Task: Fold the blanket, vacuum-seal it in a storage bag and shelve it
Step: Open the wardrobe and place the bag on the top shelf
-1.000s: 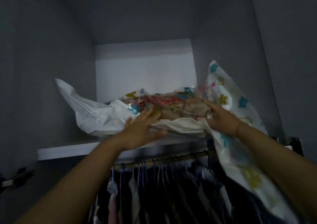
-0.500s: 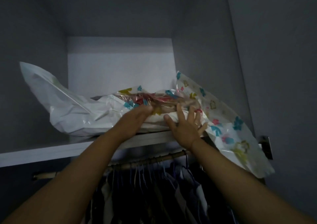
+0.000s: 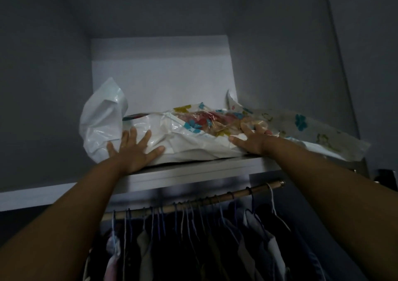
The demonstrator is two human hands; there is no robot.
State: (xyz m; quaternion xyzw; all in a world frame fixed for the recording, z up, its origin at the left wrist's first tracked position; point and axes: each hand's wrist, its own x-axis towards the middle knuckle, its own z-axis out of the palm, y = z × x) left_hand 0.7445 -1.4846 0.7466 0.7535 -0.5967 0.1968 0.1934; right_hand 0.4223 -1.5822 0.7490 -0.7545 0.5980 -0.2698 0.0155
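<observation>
My left hand (image 3: 134, 149) lies flat with fingers spread wide, pressing on the white, crinkled left part of the glossy plastic vacuum storage bag (image 3: 187, 138), which sits on the pale grey upper wardrobe shelf (image 3: 193, 173) close to its front edge. My right hand (image 3: 251, 139) is open too, thumb out along the bag's lower fold and fingers laid over the lumpy middle. There the plastic is clear, printed with teal, yellow and pink flowers, and the folded blanket (image 3: 215, 121) shows through as a squashed bundle of red and tan (the light is dim, so its pattern is hard to read). The bag's left end stands up in a crumpled white peak against the side wall; its flat printed right end reaches out over the shelf's front right corner. Below the shelf, a wooden rail (image 3: 237, 194) carries a row of dark and pale hanging clothes (image 3: 215, 248).
</observation>
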